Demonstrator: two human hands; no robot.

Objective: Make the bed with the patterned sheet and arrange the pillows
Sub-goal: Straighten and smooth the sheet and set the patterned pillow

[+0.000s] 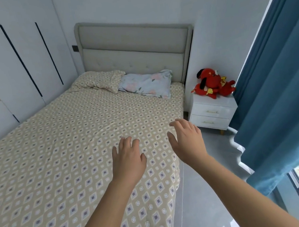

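- The patterned sheet [65, 151], spread over the bed, is best smoothed with flat palms, creases pushed toward the edge.
- The left hand [128, 160] and right hand [187, 142] are held open near its right edge, fingers spread, nothing gripped.
- Farther off, the patterned pillow [98, 81] and floral pillow [147, 84] are seen askew by the headboard [133, 46].

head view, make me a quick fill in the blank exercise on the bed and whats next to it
The red plush toys sit on the white ____.
The pillow nearer them has a ____ print.
The left hand and right hand hold ____ above the patterned sheet.
Missing: nightstand; floral; nothing.
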